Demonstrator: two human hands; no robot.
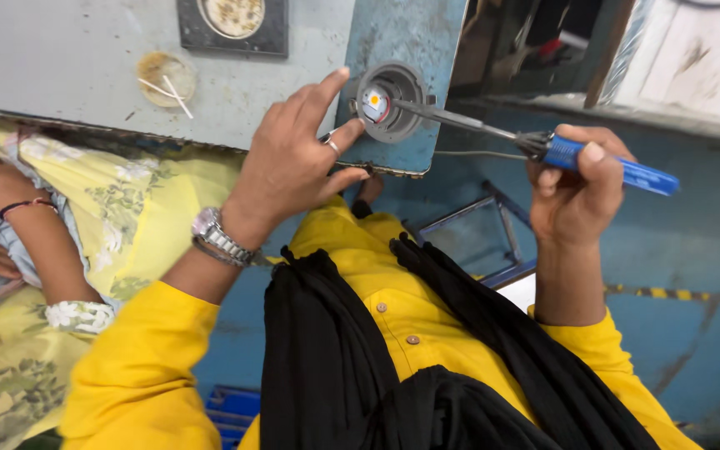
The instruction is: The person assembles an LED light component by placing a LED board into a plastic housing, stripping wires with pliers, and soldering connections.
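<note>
Steadying the round grey housing (389,102) at the bench (85,58) edge, left hand (297,154) spreads fingertips; right hand (577,187) pinches the blue-handled iron (543,146) touching its centre. Housing looks light, rigid; hold its rim.

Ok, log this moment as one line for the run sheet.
left hand: steadies round grey housing | right hand: holds blue-handled soldering iron | tip: on small board inside housing

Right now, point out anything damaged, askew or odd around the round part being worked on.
The bench is stained and its edge chipped. On it, two white sticks lie crossed on a round pad. Nothing else stands out.
</note>
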